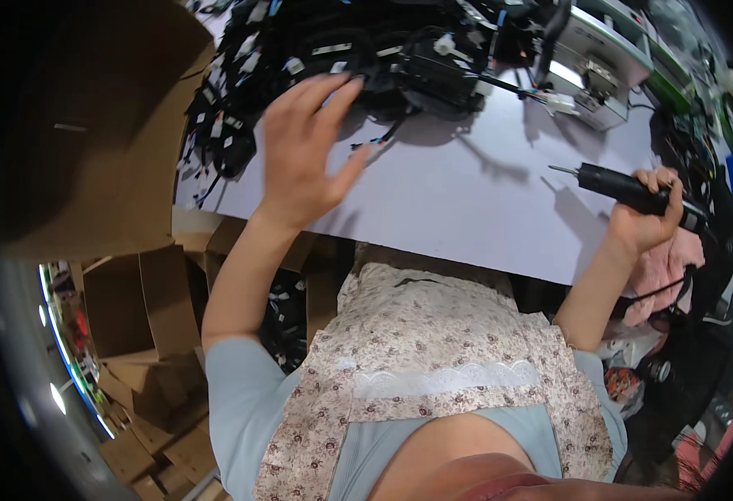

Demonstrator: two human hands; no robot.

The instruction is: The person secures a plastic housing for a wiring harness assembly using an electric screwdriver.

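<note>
My left hand [306,146] hovers over the white tabletop [433,204], fingers spread and slightly blurred, with nothing in it. Just beyond its fingertips lies a pile of black plastic parts with cables [324,54]. One rounded black part [440,75] sits at the near side of that pile, and its cable with a white connector [375,150] trails onto the table beside my left thumb. At the right, my right hand [650,213] is wrapped round a black electric screwdriver [621,185]. Its thin metal bit points left, above the table.
A silver metal box-shaped device [604,67] stands at the back right, with a white plug [560,103] near it. Large cardboard boxes [124,125] flank the table's left side. A pink cloth [663,271] hangs by my right wrist. More cartons [145,301] are stacked lower left.
</note>
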